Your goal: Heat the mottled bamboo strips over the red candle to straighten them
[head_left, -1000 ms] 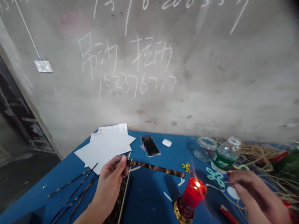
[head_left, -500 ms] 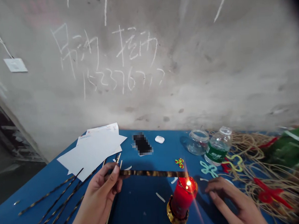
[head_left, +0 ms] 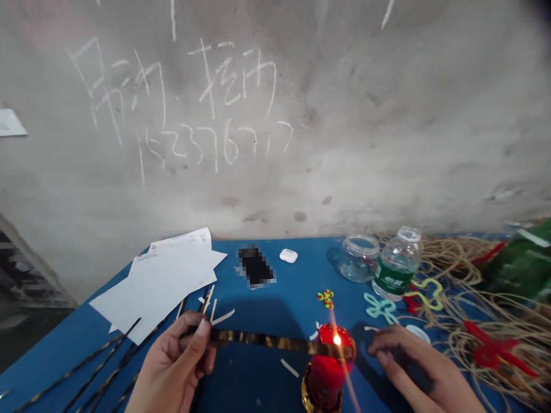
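Note:
My left hand [head_left: 182, 362] pinches one end of a flat, dark brown mottled strip [head_left: 264, 339] between thumb and fingers. The strip reaches rightward, and its far end crosses in front of the top of a lit red candle [head_left: 328, 376], just below the flame. A gold-coloured holder [head_left: 308, 402] carries the candle. To the candle's right, my right hand [head_left: 415, 362] rests low by the table, thumb a little apart from the loosely bent fingers, nothing visible in it. More mottled dark strips [head_left: 88, 379] lie at the left, partly behind my left forearm.
White papers [head_left: 163, 280], a blurred-out black phone [head_left: 255, 266] and a white earphone case [head_left: 288, 256] lie toward the wall. A glass jar [head_left: 359, 260], a labelled bottle [head_left: 396, 268], bent pipe-cleaner shapes [head_left: 380, 309] and tangled tan cord [head_left: 457, 320] occupy the right side.
The strip's far end has come down and nearer, from behind the candle's rim to across its front. My left hand is slightly lower. The view has turned a little right.

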A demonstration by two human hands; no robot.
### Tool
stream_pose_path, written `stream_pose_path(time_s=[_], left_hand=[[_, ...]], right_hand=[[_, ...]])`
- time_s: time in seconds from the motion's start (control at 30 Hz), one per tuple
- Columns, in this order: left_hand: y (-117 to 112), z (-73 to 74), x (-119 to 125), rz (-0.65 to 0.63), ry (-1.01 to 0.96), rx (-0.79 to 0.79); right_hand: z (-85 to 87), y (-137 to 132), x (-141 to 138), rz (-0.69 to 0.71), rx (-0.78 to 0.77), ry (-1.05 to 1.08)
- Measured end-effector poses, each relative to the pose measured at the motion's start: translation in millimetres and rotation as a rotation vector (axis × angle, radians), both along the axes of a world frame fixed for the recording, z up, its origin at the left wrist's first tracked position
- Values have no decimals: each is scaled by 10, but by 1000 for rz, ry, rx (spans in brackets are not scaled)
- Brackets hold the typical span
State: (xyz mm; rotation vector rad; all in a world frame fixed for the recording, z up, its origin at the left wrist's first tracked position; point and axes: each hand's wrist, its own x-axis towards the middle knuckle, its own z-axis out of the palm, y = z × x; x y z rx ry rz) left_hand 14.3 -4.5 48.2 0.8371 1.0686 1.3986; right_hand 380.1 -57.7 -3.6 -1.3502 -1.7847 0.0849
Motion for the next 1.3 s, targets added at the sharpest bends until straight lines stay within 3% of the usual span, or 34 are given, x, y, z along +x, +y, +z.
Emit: stream_pose_path(time_s=[0.3, 0.6, 0.9, 1.3], left_hand=[[42, -72, -21, -30, 58, 59], [39, -45, -12, -48, 114, 75], [53, -101, -48, -53, 44, 72], [9, -33, -17, -68, 83, 96]], right_hand=[[-19, 10, 20, 22, -53, 9], [-50, -1, 24, 27, -98, 21], [-54, -13, 40, 40, -112, 21], [-40, -4, 28, 33, -113, 9]])
